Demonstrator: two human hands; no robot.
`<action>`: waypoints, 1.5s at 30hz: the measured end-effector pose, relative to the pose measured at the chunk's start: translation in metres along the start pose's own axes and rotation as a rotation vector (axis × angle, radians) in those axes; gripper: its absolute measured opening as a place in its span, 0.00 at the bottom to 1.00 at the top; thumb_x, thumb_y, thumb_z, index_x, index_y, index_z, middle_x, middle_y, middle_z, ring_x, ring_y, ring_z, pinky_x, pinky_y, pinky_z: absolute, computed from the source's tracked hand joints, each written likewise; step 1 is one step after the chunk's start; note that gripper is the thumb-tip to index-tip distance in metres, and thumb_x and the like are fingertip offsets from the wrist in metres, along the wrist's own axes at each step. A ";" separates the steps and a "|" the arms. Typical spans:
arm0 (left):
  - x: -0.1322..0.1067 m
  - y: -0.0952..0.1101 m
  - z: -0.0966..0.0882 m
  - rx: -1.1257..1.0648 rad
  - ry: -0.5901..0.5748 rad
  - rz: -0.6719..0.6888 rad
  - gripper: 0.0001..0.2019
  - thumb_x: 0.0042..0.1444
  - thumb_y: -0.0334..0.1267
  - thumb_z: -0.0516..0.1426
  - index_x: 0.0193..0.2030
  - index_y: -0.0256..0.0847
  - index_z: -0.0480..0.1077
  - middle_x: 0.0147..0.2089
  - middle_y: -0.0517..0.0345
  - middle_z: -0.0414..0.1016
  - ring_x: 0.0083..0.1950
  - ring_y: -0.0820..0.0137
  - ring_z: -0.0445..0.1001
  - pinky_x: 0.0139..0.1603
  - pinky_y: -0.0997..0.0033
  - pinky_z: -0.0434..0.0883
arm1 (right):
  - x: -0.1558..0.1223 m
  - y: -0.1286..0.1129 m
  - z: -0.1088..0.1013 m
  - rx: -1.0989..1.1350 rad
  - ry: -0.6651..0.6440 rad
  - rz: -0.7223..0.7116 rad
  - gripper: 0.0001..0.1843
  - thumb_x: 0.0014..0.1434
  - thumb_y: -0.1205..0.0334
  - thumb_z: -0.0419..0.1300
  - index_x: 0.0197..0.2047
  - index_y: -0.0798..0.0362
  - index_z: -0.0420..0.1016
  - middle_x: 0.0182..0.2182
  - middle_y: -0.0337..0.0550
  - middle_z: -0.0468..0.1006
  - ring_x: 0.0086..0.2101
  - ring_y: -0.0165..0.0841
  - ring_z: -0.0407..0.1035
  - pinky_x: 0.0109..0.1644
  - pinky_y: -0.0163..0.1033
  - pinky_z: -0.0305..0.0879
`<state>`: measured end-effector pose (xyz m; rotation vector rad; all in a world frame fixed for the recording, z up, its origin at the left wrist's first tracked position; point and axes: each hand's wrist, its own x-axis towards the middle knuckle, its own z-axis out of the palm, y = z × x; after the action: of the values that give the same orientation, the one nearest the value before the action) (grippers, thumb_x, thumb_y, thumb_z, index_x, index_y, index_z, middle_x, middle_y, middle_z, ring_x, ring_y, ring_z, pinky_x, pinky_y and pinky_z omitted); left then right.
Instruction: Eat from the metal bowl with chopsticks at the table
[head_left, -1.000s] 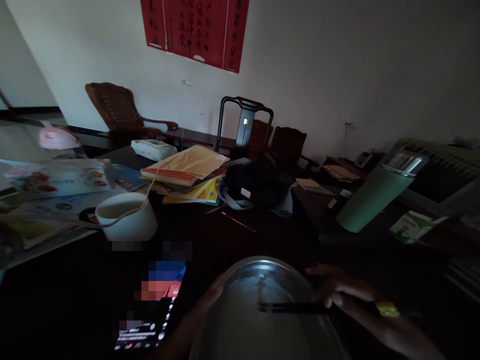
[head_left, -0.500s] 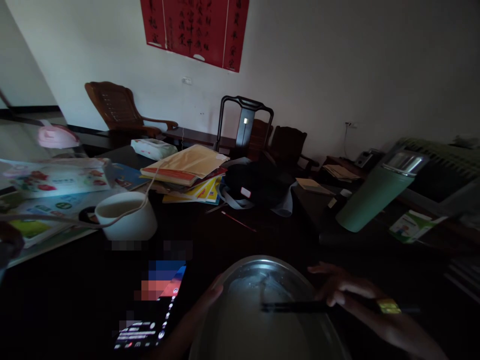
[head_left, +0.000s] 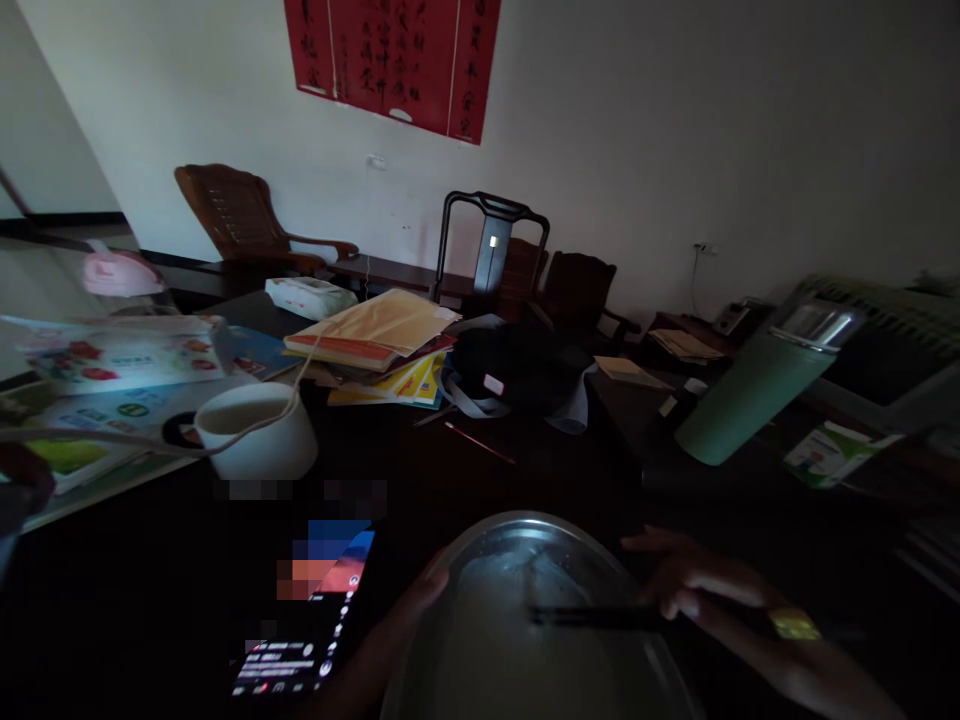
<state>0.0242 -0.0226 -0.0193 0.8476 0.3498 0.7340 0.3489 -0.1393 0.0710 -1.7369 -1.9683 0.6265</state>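
Note:
A round metal bowl (head_left: 525,519) stands at the bottom middle of the head view, with a pale, cloudy mass (head_left: 510,665) inside; whether it is liquid or batter I cannot tell. My left hand (head_left: 401,625) is curled against the bowl's left rim, its lower part lost in the dark. Over the right rim, my right hand (head_left: 709,590) grips dark chopsticks (head_left: 592,616), and a yellow band shows at its wrist. The chopsticks reach left into the bowl, where their tips look blurred.
A lit phone (head_left: 341,620) lies left of the bowl. Beyond it stands a white cup (head_left: 266,440) with a cord across it. Books (head_left: 375,345), a black bag (head_left: 517,365) and a pink pencil (head_left: 480,442) lie farther back. A green thermos (head_left: 757,390) leans in view at right.
The chopstick tips have shifted slightly right inside the bowl, and my right hand slightly right with them. My left hand stays at the rim. The whole view has drifted a little.

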 end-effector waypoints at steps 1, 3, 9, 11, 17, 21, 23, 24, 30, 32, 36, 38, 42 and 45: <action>0.000 -0.001 -0.004 0.002 0.002 -0.003 0.11 0.66 0.40 0.56 0.49 0.46 0.79 0.53 0.55 0.78 0.70 0.54 0.55 0.73 0.49 0.42 | -0.004 0.002 -0.001 0.008 -0.018 -0.023 0.14 0.66 0.49 0.56 0.36 0.41 0.81 0.51 0.39 0.81 0.60 0.44 0.66 0.62 0.52 0.65; 0.003 -0.007 -0.013 0.005 0.004 -0.011 0.11 0.66 0.40 0.56 0.49 0.46 0.78 0.53 0.54 0.77 0.70 0.54 0.56 0.73 0.50 0.41 | -0.008 0.001 0.005 0.030 -0.005 -0.070 0.11 0.64 0.48 0.59 0.39 0.39 0.82 0.52 0.37 0.81 0.58 0.44 0.68 0.61 0.50 0.67; 0.029 -0.042 -0.038 -0.089 -0.026 -0.049 0.11 0.56 0.45 0.67 0.42 0.45 0.81 0.45 0.52 0.81 0.64 0.49 0.66 0.72 0.46 0.44 | 0.008 -0.016 0.022 0.026 0.005 -0.040 0.10 0.63 0.50 0.60 0.44 0.38 0.81 0.53 0.38 0.80 0.55 0.43 0.72 0.59 0.50 0.69; 0.035 -0.052 -0.043 -0.126 -0.007 -0.043 0.11 0.53 0.47 0.68 0.40 0.47 0.81 0.42 0.55 0.82 0.63 0.51 0.67 0.72 0.49 0.44 | 0.010 -0.013 0.013 0.012 0.010 0.028 0.11 0.65 0.49 0.57 0.40 0.39 0.81 0.55 0.39 0.78 0.57 0.44 0.70 0.60 0.52 0.67; 0.031 -0.055 -0.038 -0.171 0.028 -0.054 0.10 0.52 0.48 0.69 0.39 0.49 0.82 0.43 0.56 0.82 0.66 0.54 0.64 0.72 0.54 0.45 | -0.006 -0.002 0.001 0.035 -0.054 -0.117 0.07 0.62 0.54 0.62 0.40 0.40 0.83 0.50 0.38 0.82 0.57 0.45 0.70 0.58 0.47 0.70; 0.029 -0.052 -0.034 -0.201 0.006 -0.040 0.06 0.54 0.45 0.68 0.37 0.49 0.82 0.43 0.57 0.82 0.62 0.56 0.68 0.72 0.57 0.47 | 0.001 -0.008 0.016 -0.004 -0.016 -0.133 0.11 0.61 0.55 0.64 0.47 0.36 0.80 0.51 0.37 0.82 0.53 0.43 0.74 0.57 0.46 0.71; 0.030 -0.051 -0.032 -0.228 0.004 -0.042 0.07 0.50 0.47 0.70 0.36 0.53 0.83 0.42 0.61 0.82 0.60 0.58 0.71 0.72 0.61 0.49 | 0.004 -0.006 0.015 -0.023 0.024 -0.057 0.08 0.63 0.52 0.60 0.43 0.38 0.81 0.52 0.37 0.81 0.54 0.42 0.73 0.58 0.49 0.71; 0.030 -0.050 -0.031 -0.228 0.009 -0.050 0.08 0.48 0.47 0.71 0.36 0.54 0.83 0.41 0.63 0.82 0.60 0.59 0.71 0.72 0.62 0.49 | 0.003 -0.003 0.013 -0.022 0.036 -0.024 0.09 0.64 0.51 0.58 0.40 0.39 0.81 0.52 0.37 0.81 0.54 0.42 0.73 0.58 0.50 0.70; 0.032 -0.045 -0.027 -0.232 0.060 -0.078 0.11 0.42 0.49 0.73 0.31 0.52 0.82 0.37 0.61 0.83 0.60 0.56 0.71 0.73 0.60 0.47 | -0.012 -0.005 0.011 -0.001 0.052 -0.083 0.09 0.63 0.48 0.60 0.40 0.37 0.80 0.53 0.34 0.80 0.57 0.41 0.70 0.57 0.45 0.71; 0.030 -0.037 -0.022 -0.207 0.031 -0.071 0.12 0.43 0.50 0.73 0.33 0.52 0.82 0.38 0.61 0.83 0.59 0.57 0.72 0.72 0.59 0.49 | -0.005 -0.016 0.020 -0.026 -0.104 -0.150 0.07 0.62 0.51 0.62 0.44 0.36 0.80 0.49 0.34 0.82 0.54 0.40 0.73 0.60 0.46 0.68; 0.019 -0.012 -0.001 -0.054 -0.052 -0.044 0.11 0.58 0.47 0.65 0.44 0.47 0.81 0.45 0.55 0.81 0.60 0.54 0.71 0.69 0.54 0.56 | 0.006 -0.019 0.019 -0.018 0.058 0.015 0.11 0.64 0.47 0.58 0.41 0.39 0.81 0.50 0.38 0.81 0.52 0.41 0.74 0.59 0.49 0.69; 0.012 0.000 0.010 0.002 -0.074 -0.024 0.12 0.64 0.44 0.59 0.51 0.45 0.78 0.49 0.52 0.79 0.63 0.53 0.67 0.68 0.50 0.58 | 0.002 -0.010 0.008 -0.022 0.053 0.082 0.14 0.64 0.47 0.57 0.37 0.41 0.81 0.53 0.39 0.80 0.55 0.43 0.71 0.61 0.51 0.67; 0.000 0.011 0.023 0.011 -0.073 0.001 0.14 0.67 0.43 0.56 0.55 0.44 0.74 0.54 0.50 0.75 0.63 0.53 0.66 0.66 0.51 0.62 | -0.009 -0.004 0.000 0.039 -0.025 -0.074 0.08 0.62 0.51 0.62 0.35 0.39 0.82 0.51 0.37 0.81 0.57 0.45 0.70 0.59 0.49 0.70; -0.004 0.010 0.025 0.001 -0.062 0.011 0.14 0.67 0.42 0.56 0.56 0.41 0.71 0.58 0.47 0.70 0.57 0.55 0.70 0.59 0.51 0.69 | -0.003 -0.018 0.016 0.069 -0.049 -0.180 0.05 0.58 0.55 0.66 0.39 0.37 0.82 0.46 0.35 0.84 0.52 0.43 0.75 0.56 0.45 0.72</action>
<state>0.0306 -0.0351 0.0044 0.8724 0.2903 0.7159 0.3256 -0.1453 0.0686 -1.4964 -2.0824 0.6709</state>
